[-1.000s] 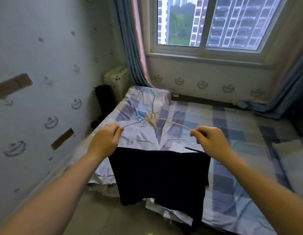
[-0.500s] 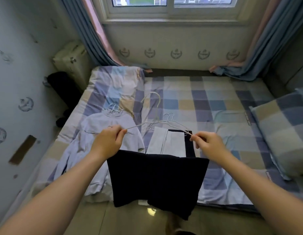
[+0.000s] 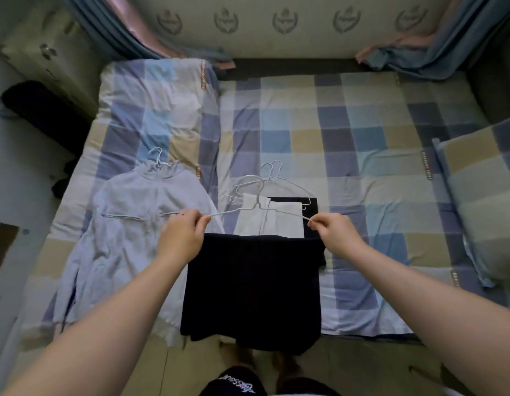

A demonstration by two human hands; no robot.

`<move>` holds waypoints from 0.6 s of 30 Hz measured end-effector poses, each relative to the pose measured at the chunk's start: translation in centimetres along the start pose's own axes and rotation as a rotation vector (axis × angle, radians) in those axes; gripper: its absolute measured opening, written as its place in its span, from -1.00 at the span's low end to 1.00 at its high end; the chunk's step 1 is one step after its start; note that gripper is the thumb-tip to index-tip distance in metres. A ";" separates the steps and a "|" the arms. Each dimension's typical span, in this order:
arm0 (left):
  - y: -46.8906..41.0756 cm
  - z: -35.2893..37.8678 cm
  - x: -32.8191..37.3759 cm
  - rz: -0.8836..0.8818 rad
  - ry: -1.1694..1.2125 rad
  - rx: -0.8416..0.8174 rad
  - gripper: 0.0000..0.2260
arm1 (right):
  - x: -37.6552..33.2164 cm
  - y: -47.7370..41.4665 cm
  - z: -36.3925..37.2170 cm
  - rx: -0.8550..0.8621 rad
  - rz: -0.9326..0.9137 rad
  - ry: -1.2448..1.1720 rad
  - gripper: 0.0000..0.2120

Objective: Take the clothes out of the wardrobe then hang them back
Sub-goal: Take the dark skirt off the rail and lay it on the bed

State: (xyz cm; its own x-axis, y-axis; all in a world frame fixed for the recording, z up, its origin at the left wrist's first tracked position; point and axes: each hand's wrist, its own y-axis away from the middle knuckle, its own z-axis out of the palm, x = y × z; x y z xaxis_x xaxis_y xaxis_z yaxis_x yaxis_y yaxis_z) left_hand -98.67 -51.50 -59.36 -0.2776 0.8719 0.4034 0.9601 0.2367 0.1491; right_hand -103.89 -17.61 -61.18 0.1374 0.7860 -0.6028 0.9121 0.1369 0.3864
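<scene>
Checked bedding covers the bed point(image 3: 362, 144), which fills the room up to the wall with curtains point(image 3: 436, 55) in the far corners. A folded quilt point(image 3: 159, 104) lies on the bed's left side and a pillow point(image 3: 482, 201) at its right edge.

Both hands are clamped on a wire hanger point(image 3: 256, 206), one at each end. The left hand point(image 3: 181, 238) pinches the left tip between thumb and fingers, and the right hand point(image 3: 336, 235) pinches the right tip. They hold it level above the bed's near edge. A dark garment point(image 3: 253, 287) hangs from it between the hands, reaching down past the mattress edge toward the floor point(image 3: 362, 367).

On the bed to the left lies a pale shirt point(image 3: 133, 224), spread flat on its own hanger. Just beyond the held hanger lie a white garment point(image 3: 265, 221) and a black one point(image 3: 309, 207), side by side, each with wire hangers at the top.
</scene>
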 end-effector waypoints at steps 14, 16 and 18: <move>-16.9 17.7 -5.9 -0.022 0.118 -0.177 -0.74 | 5.6 -18.4 12.0 0.088 0.237 -0.011 -0.65; -18.9 19.6 -6.6 -0.023 0.158 -0.224 -0.60 | 5.6 -19.8 13.4 0.049 0.236 -0.067 -0.49; -20.0 21.0 -7.2 -0.027 0.130 -0.284 -0.43 | 5.3 -20.0 14.5 -0.014 0.219 -0.137 -0.34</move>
State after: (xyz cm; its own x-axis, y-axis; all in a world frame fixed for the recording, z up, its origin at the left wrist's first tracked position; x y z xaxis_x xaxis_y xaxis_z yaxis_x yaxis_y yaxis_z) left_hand -115.16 -53.47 -84.21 -0.3224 0.8004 0.5054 0.9094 0.1136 0.4002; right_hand -115.77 -24.93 -82.26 0.3834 0.7086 -0.5923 0.8494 -0.0187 0.5274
